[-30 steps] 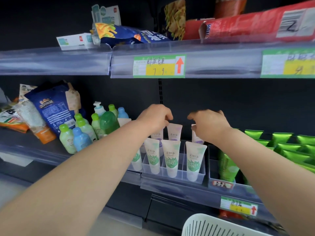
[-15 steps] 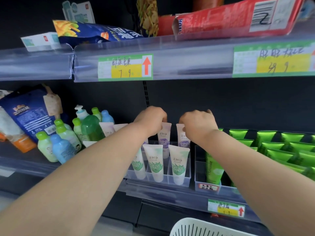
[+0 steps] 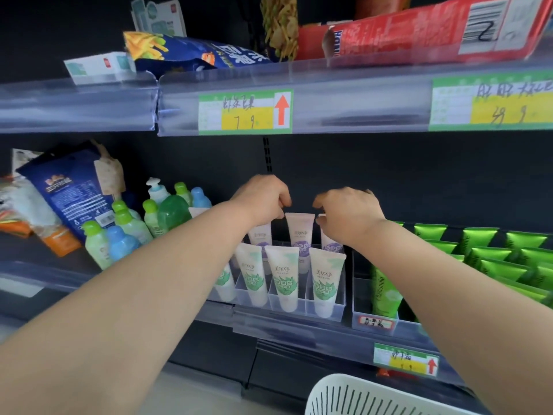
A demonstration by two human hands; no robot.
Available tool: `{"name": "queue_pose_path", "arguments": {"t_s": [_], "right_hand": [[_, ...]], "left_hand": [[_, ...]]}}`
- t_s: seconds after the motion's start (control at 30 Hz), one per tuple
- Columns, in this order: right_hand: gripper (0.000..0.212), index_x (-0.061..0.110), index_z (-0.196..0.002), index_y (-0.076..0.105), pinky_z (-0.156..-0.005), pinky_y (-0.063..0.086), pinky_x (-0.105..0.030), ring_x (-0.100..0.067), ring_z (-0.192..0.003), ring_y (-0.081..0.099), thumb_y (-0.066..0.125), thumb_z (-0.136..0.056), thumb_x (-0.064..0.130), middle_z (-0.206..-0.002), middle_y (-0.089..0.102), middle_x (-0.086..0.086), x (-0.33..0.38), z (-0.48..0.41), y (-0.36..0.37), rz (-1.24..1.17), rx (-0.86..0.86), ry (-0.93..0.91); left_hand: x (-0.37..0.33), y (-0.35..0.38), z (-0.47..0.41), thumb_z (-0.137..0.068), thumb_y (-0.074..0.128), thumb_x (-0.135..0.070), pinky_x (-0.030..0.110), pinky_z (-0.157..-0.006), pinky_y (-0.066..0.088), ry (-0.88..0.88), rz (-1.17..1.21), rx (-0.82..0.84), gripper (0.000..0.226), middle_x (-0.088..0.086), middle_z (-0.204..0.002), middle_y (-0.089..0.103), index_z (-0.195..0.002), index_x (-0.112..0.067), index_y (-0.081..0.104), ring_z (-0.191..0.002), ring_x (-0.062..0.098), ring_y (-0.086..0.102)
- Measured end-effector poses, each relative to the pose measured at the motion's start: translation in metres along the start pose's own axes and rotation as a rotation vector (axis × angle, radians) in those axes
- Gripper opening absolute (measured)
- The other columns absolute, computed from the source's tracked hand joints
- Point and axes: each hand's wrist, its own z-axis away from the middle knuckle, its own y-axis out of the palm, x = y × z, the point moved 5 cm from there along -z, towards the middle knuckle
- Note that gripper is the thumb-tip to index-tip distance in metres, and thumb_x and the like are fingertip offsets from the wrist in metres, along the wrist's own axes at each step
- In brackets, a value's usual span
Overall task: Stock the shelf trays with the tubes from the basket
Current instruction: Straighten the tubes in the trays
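While both forearms reach in from the near edge, the middle shelf [image 3: 299, 329] reads as follows.

Far left: blue pouch [image 3: 68, 190] leaning toward the back wall. A cluster of small bottles [image 3: 125, 229] with green and blue caps stands just right of it.

Left hand [image 3: 263, 199]: knuckles up, fingers curled down over the top of the leftmost of the purple-print tubes [image 3: 300, 239]. The back of the hand hides the contact, so I cannot tell whether it grips anything.

Clear tray [image 3: 341, 310] at the shelf front, split into compartments. The near row holds green-print tubes [image 3: 284, 280] standing cap-down, one per compartment. The far row holds the purple-print tubes, also cap-down, with the middle one in plain view between the two hands.

Right hand [image 3: 347, 214]: fingers curled, thumb pointing left, at the top of the rightmost purple-print tube. Grip or mere touch — cannot tell.

Basket [image 3: 338, 384]: white, slotted, below shelf level at the near edge. Only its rim and part of its wall show, and the contents are out of view.

Right of the tray: a labelled bin [image 3: 359, 298] holding upright green tubes [image 3: 384, 292], with more rows of them running to the right edge.
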Motion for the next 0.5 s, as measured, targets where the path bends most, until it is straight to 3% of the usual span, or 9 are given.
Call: {"name": "queue_pose_path", "arguments": {"t_s": [0.2,0.33,0.5], "right_hand": [[0.024,0.028,-0.113,0.06,-0.08,0.033,-0.037,-0.023,-0.099,0.058,0.053,-0.09,0.026,-0.105,0.065,0.003,0.053,-0.014,0.003,-0.098,0.026,-0.156],[0.019,0.026,-0.103,0.062,-0.078,0.028,-0.036,-0.023,-0.091,0.058,0.054,-0.088,0.017,-0.096,0.064,0.001,0.078,-0.025,0.012,-0.003,0.029,-0.199],[0.007,0.023,-0.092,0.061,-0.083,0.031,-0.038,-0.023,-0.073,0.051,0.057,-0.089,0.028,-0.072,0.052,0.002,0.092,-0.037,0.024,0.046,0.079,-0.172]], "left_hand": [[0.05,-0.018,0.015,-0.079,0.071,-0.006,0.037,-0.09,0.052,-0.085,-0.041,-0.087,0.032,0.003,-0.111,0.069,-0.11,-0.015,0.071,-0.104,0.021,0.063],[0.07,-0.019,0.019,-0.083,0.07,-0.01,0.037,-0.096,0.048,-0.11,-0.139,-0.021,0.038,0.006,-0.123,0.063,-0.12,-0.014,0.066,-0.114,0.025,0.057],[0.086,-0.014,0.021,-0.081,0.058,0.005,0.032,-0.082,0.05,-0.146,-0.221,0.008,0.032,0.008,-0.106,0.067,-0.106,-0.012,0.071,-0.101,0.028,0.061]]}}
